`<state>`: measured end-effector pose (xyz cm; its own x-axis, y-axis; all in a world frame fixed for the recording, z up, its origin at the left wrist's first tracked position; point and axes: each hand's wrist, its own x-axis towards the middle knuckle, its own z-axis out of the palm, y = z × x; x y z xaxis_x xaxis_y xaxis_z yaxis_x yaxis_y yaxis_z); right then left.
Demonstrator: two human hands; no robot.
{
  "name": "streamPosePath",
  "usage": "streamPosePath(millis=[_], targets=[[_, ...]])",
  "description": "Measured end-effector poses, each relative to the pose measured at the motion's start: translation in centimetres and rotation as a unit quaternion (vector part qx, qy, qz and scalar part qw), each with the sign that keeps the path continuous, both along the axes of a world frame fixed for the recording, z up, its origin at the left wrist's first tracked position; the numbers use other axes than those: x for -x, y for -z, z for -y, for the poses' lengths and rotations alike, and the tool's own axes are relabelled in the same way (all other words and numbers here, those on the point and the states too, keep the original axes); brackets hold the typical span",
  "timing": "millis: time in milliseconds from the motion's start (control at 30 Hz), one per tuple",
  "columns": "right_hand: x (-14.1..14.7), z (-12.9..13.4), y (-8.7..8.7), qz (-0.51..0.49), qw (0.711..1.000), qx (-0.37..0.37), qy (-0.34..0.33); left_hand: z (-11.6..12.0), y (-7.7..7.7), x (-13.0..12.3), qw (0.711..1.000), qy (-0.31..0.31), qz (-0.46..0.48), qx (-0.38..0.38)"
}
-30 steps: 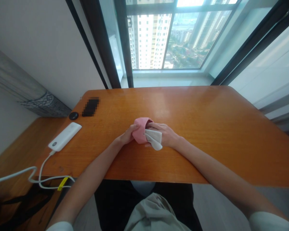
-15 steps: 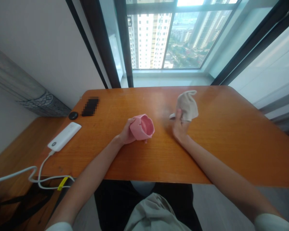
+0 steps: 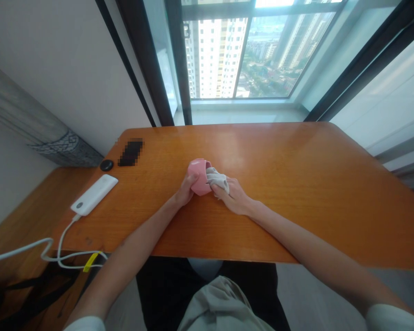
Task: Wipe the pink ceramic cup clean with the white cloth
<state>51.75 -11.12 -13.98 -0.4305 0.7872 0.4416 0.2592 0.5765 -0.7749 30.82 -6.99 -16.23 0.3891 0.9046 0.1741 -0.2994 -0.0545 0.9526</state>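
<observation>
My left hand [image 3: 186,191] wraps around the outside of a pink cup [image 3: 197,177], which lies tilted with its mouth turned to the right. My right hand [image 3: 233,196] pinches a pale grey-white cloth [image 3: 218,179] and presses it against the mouth of the cup. The two hands are close together above the middle of the table. The inside of the cup is hidden by the cloth and fingers.
The orange wooden desk [image 3: 279,193] has a white power bank [image 3: 94,195] with a white cable, a black round puck [image 3: 106,165] and a pixelated dark rectangle [image 3: 130,153] at its left. A large window stands beyond the far edge.
My right hand has moved back from the far right of the table with the cloth and now holds it at the cup's mouth. The cup has turned so its opening faces right.
</observation>
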Motion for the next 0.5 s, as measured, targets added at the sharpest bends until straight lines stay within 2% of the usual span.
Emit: streamPosePath(millis=[67, 133, 233, 300, 367, 400, 467, 500], targets=[[0.4, 0.3, 0.5, -0.086, 0.982, 0.169, 0.014, -0.4, 0.1, 0.8, 0.983, -0.046, -0.088, -0.155], [0.8, 0.1, 0.8, -0.191, 0.934, 0.303, 0.013, -1.1, -0.1, 2.0, 0.93, -0.053, -0.19, -0.31], [0.9, -0.7, 0.6, -0.322, 0.856, 0.403, -0.018, -2.2, -0.5, 3.7, 0.84, -0.031, -0.311, -0.443], [0.5, -1.1, 0.0, -0.368, 0.817, 0.441, -0.046, -2.7, -0.6, 4.3, 0.81, -0.023, -0.341, -0.477], [0.1, -1.1, -0.8, -0.388, 0.795, 0.462, -0.06, -3.0, -0.3, 4.2, 0.806, -0.026, -0.331, -0.49], [-0.1, -1.0, -1.0, -0.391, 0.791, 0.467, -0.058, -3.1, -0.2, 4.0, 0.816, -0.031, -0.313, -0.486], [-0.3, -0.4, -1.4, -0.38, 0.798, 0.465, -0.05, -2.8, 0.2, 3.3, 0.856, -0.035, -0.251, -0.451], [-0.3, -0.1, -1.4, -0.366, 0.813, 0.45, -0.047, -2.5, 0.3, 2.9, 0.886, -0.028, -0.209, -0.414]])
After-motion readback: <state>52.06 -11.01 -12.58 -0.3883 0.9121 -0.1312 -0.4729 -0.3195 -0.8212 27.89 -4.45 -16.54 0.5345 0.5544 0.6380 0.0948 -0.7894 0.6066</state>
